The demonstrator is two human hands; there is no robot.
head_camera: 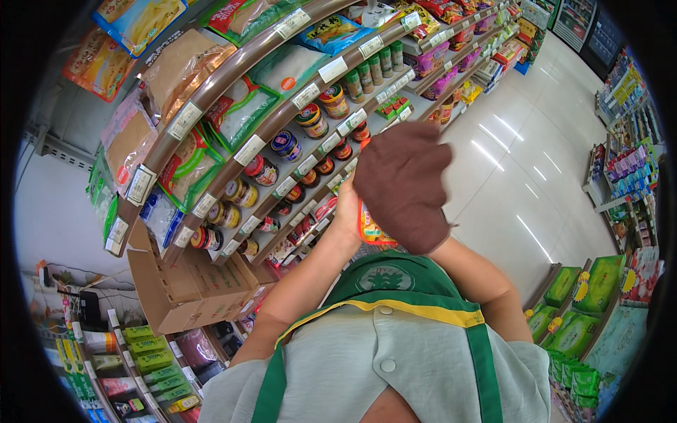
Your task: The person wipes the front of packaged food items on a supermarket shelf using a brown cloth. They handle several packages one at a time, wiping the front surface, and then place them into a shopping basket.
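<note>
In front of my green apron, my left hand grips the left side of a food package with an orange-red rim. A brown cloth lies over most of the package and hides its face. My right hand is under this cloth; only the wrist and forearm show, and the fingers are hidden. Left of my hands, shelves hold glass jars of sauce and lidded jars with yellow labels.
Bagged dry goods fill the upper shelves, with green-capped shakers farther along. An open cardboard box stands at my left. Tiled floor runs along the aisle at right, where green tissue packs sit on a display.
</note>
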